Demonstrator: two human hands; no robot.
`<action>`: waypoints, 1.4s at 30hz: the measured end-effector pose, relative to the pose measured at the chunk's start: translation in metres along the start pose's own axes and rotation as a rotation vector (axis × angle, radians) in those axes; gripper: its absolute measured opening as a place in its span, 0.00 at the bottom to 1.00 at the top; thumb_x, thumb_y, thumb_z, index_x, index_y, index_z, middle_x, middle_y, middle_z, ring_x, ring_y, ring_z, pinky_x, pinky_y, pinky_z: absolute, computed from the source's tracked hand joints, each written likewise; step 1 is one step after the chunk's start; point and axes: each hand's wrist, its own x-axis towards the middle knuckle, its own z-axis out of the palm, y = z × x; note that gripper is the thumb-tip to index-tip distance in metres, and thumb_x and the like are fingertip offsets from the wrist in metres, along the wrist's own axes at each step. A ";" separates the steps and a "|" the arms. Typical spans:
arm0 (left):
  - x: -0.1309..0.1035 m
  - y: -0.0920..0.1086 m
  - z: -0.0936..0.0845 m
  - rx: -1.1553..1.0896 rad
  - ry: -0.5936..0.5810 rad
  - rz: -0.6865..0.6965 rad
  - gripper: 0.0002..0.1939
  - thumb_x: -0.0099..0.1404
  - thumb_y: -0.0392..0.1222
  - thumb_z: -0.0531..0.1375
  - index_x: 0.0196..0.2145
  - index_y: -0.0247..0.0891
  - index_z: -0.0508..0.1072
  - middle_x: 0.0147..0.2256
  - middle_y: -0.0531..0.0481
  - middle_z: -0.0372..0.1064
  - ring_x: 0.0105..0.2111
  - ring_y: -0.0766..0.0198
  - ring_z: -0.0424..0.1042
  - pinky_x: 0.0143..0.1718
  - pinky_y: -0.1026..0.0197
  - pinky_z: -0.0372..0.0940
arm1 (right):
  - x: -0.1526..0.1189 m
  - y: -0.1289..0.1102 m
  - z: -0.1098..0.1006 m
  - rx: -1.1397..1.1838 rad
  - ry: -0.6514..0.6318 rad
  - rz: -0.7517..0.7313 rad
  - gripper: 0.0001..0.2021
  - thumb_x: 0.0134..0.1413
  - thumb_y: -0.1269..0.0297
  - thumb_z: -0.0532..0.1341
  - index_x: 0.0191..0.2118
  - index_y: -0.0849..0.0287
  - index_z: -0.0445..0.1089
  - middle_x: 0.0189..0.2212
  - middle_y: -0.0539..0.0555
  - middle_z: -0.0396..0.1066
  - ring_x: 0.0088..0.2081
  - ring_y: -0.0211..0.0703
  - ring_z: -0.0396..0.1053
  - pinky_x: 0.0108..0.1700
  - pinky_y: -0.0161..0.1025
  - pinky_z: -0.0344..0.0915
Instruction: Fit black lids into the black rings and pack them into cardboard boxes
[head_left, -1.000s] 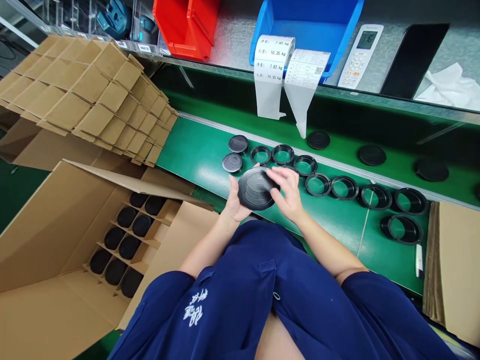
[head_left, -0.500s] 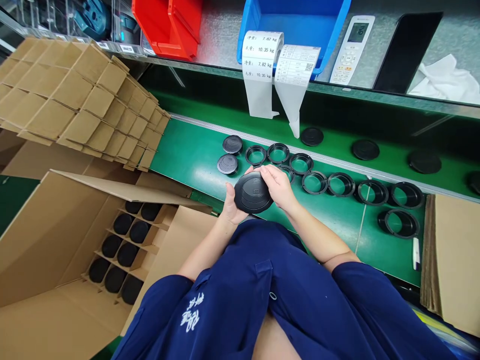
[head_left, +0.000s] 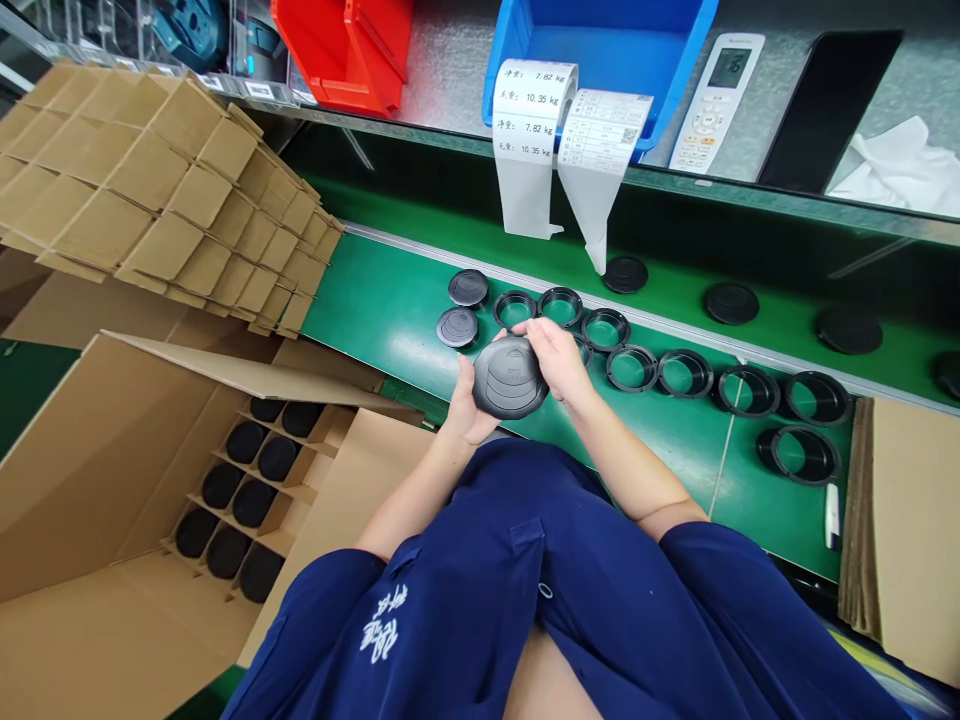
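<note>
Both hands hold one round black plastic cap (head_left: 511,378) with curved lines on its face, above the near edge of the green bench. My left hand (head_left: 471,402) is closed around its left side, thumb up along the rim. The fingers of my right hand (head_left: 556,355) grip its upper right rim. Behind it, several open black rings (head_left: 631,368) stand in a row on the bench. Two black round pieces with closed tops (head_left: 457,327) sit left of the rings. Flat black discs (head_left: 731,303) lie along the back of the bench.
An open cardboard box (head_left: 60,490) at left holds several black round pieces in divider cells. Stacked cardboard dividers (head_left: 172,190) stand behind it. Flat cardboard (head_left: 919,530) and a white marker (head_left: 832,516) lie at right. Label strips (head_left: 525,190) hang from the shelf by a blue bin (head_left: 600,50).
The cap has tilted in my hands, so its face catches more light and its curved lines show more clearly. My right fingers have shifted slightly along the rim.
</note>
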 end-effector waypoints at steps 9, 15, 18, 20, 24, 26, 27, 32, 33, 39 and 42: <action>0.014 -0.003 -0.047 -0.020 0.201 -0.302 0.35 0.74 0.67 0.50 0.59 0.34 0.75 0.50 0.37 0.79 0.56 0.45 0.75 0.64 0.46 0.66 | -0.036 0.049 -0.002 -0.514 -0.549 -0.232 0.59 0.44 0.35 0.73 0.76 0.55 0.49 0.75 0.66 0.41 0.75 0.68 0.38 0.73 0.67 0.47; 0.032 -0.033 -0.094 0.015 0.310 -0.472 0.39 0.72 0.72 0.47 0.61 0.37 0.72 0.51 0.36 0.77 0.54 0.46 0.76 0.57 0.45 0.71 | -0.039 0.111 0.014 -0.709 -0.674 -0.056 0.68 0.38 0.43 0.79 0.78 0.54 0.41 0.70 0.69 0.45 0.70 0.69 0.47 0.68 0.65 0.58; 0.053 -0.036 -0.107 0.148 0.442 -0.475 0.39 0.73 0.72 0.44 0.63 0.41 0.69 0.56 0.35 0.73 0.58 0.46 0.72 0.58 0.42 0.68 | -0.002 0.136 0.015 -0.915 -0.485 0.008 0.66 0.40 0.46 0.78 0.78 0.60 0.43 0.70 0.73 0.45 0.69 0.73 0.49 0.69 0.68 0.53; 0.064 -0.034 -0.115 0.222 0.524 -0.467 0.34 0.75 0.68 0.46 0.62 0.40 0.69 0.58 0.34 0.70 0.60 0.48 0.70 0.60 0.44 0.67 | 0.023 0.150 0.016 -1.069 -0.372 0.030 0.64 0.43 0.46 0.77 0.77 0.65 0.44 0.70 0.77 0.45 0.69 0.76 0.48 0.70 0.69 0.48; 0.070 -0.028 -0.135 0.186 0.551 -0.468 0.25 0.75 0.60 0.53 0.53 0.36 0.74 0.56 0.33 0.72 0.55 0.49 0.72 0.57 0.48 0.68 | 0.048 0.169 0.024 -1.244 -0.474 0.020 0.64 0.45 0.43 0.76 0.77 0.67 0.44 0.72 0.78 0.45 0.71 0.77 0.47 0.73 0.68 0.35; 0.066 -0.024 -0.147 0.158 0.592 -0.453 0.21 0.76 0.56 0.55 0.49 0.36 0.76 0.54 0.35 0.74 0.51 0.52 0.74 0.55 0.51 0.70 | 0.047 0.169 0.031 -1.267 -0.536 0.031 0.64 0.46 0.40 0.75 0.77 0.69 0.43 0.73 0.79 0.43 0.73 0.77 0.44 0.74 0.68 0.31; 0.064 -0.022 -0.154 0.148 0.624 -0.449 0.19 0.76 0.54 0.55 0.47 0.36 0.77 0.52 0.36 0.75 0.50 0.53 0.75 0.53 0.52 0.70 | 0.046 0.167 0.036 -1.257 -0.554 0.029 0.63 0.48 0.39 0.73 0.77 0.70 0.43 0.74 0.78 0.41 0.74 0.76 0.42 0.74 0.68 0.30; 0.054 -0.014 -0.182 0.141 0.804 -0.461 0.16 0.77 0.47 0.53 0.39 0.35 0.75 0.44 0.39 0.76 0.39 0.60 0.76 0.45 0.58 0.71 | 0.047 0.152 0.060 -1.095 -0.481 -0.198 0.43 0.70 0.44 0.53 0.78 0.67 0.40 0.77 0.66 0.32 0.78 0.62 0.30 0.75 0.63 0.29; 0.054 -0.012 -0.186 0.146 0.831 -0.463 0.16 0.78 0.45 0.53 0.37 0.35 0.75 0.41 0.40 0.76 0.37 0.61 0.76 0.44 0.58 0.71 | 0.047 0.153 0.064 -1.080 -0.477 -0.215 0.39 0.72 0.48 0.51 0.78 0.67 0.41 0.77 0.65 0.34 0.78 0.59 0.31 0.76 0.61 0.29; 0.073 -0.014 -0.180 0.242 0.826 -0.433 0.10 0.75 0.37 0.56 0.35 0.35 0.73 0.34 0.46 0.74 0.29 0.67 0.74 0.35 0.64 0.71 | 0.050 0.166 0.071 -1.035 -0.551 -0.118 0.33 0.70 0.55 0.56 0.74 0.66 0.56 0.75 0.64 0.49 0.76 0.56 0.44 0.76 0.58 0.36; 0.094 -0.027 -0.170 0.311 0.755 -0.396 0.07 0.68 0.38 0.67 0.36 0.36 0.72 0.33 0.49 0.74 0.29 0.67 0.75 0.34 0.65 0.72 | 0.090 0.158 0.029 -0.987 -0.257 -0.082 0.26 0.69 0.58 0.57 0.70 0.54 0.62 0.72 0.57 0.58 0.73 0.54 0.49 0.75 0.58 0.40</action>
